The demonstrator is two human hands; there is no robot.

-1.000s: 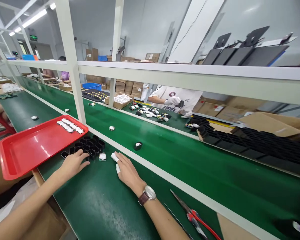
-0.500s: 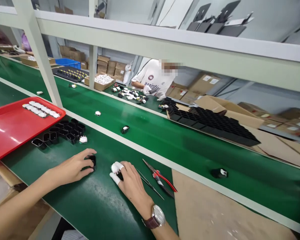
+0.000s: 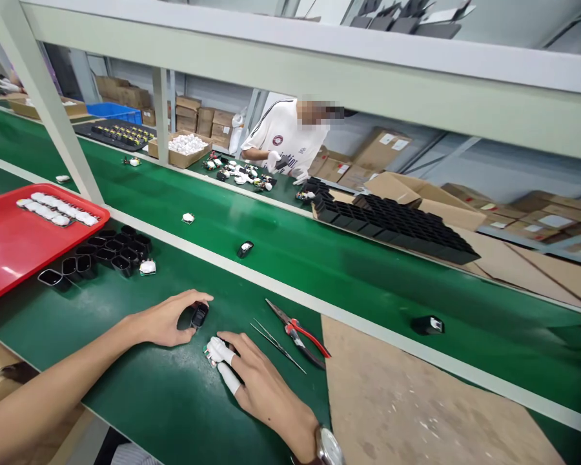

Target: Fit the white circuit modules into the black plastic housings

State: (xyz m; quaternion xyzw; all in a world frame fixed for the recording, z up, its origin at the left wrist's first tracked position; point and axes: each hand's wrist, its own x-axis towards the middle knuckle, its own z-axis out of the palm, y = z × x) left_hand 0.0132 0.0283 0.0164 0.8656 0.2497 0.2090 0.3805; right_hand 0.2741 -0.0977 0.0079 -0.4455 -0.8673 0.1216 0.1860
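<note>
In the head view my left hand (image 3: 167,321) grips a small black plastic housing (image 3: 200,315) between thumb and fingers, its open end turned partly toward me. My right hand (image 3: 266,381), with white covers on two fingers and a wristwatch, pinches a small circuit board with a white top (image 3: 213,352) just below the housing. The two parts are close but apart. Right of that hand lie tweezers (image 3: 278,347) and red-handled pliers (image 3: 297,332). Several black housings (image 3: 111,250) stand together at the left, with another white-topped board (image 3: 148,267) beside them.
A red tray (image 3: 10,252) at the left holds rows of white-topped boards. Beyond a pale rail, the green conveyor belt (image 3: 319,271) carries scattered parts. Cardboard (image 3: 407,394) covers the bench at the right. Across the belt a person (image 3: 285,139) works beside many black housings (image 3: 392,223).
The left hand has moved right with the housing, which is now tilted and more visible. The right hand has shifted slightly lower with the board, and the gap between the hands has narrowed.
</note>
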